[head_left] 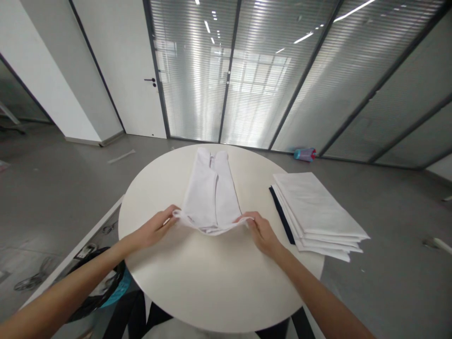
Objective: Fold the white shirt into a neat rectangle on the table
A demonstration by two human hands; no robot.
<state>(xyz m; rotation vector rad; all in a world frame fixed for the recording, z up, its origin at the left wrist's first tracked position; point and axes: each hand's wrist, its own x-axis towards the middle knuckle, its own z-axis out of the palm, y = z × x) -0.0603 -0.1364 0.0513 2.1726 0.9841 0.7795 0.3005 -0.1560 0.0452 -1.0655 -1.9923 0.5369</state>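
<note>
From the head camera, a white garment (pixel 211 193), which looks like a small pair of trousers or leggings, lies flat along the middle of a round white table (pixel 212 282), its two legs side by side and pointing away from the person, its waist end nearest them. The left hand (pixel 157 229) pinches the left corner of the waist between thumb and fingers, and the right hand (pixel 263 233) pinches the right corner the same way; both are closed on the cloth, and the waist edge is pulled taut between them and lifted slightly off the table while the legs rest on it. To the right of the garment, apart from it, sits a stack of folded white cloths (pixel 318 212) with a dark piece showing along its left edge, the stack reaching over the table's right rim. Beyond the table a teal and red bottle (pixel 304 154) lies on the grey floor by a glass wall with blinds. By my reading the garment is being laid out and squared up for folding, with no cross fold made yet; the next move would seem to call for keeping both corners gripped evenly and carrying the waist toward the leg ends so the edges meet without creasing
</note>
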